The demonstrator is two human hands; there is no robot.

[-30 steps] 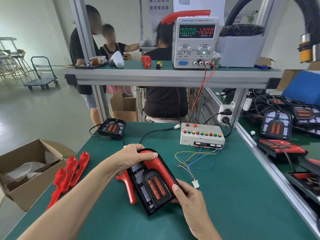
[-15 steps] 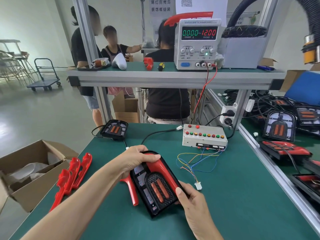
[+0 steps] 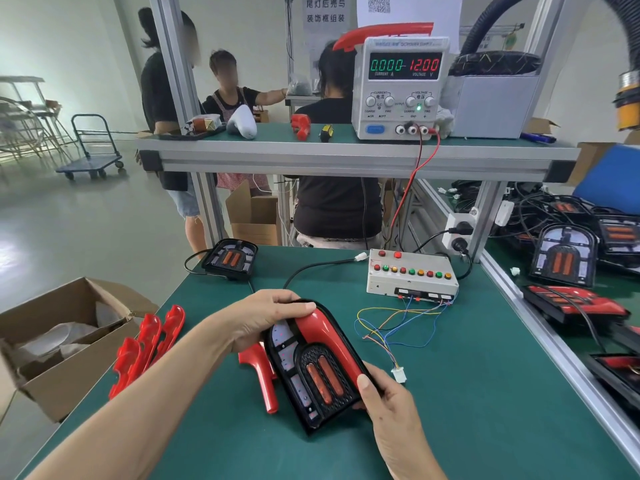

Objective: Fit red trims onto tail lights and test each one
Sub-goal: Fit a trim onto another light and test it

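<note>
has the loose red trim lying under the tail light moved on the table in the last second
Cannot tell. The head camera itself shifted, and the loose red trim keeps the same spot beside the tail light and relative to the white connector.

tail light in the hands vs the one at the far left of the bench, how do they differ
The held tail light has a red trim on its right side; the far tail light shows none. The held one is gripped by the left hand at its top and the right hand at its lower end; the far one lies untouched on the green bench. Both are black, arch-shaped, with two orange bars in the middle.
</note>
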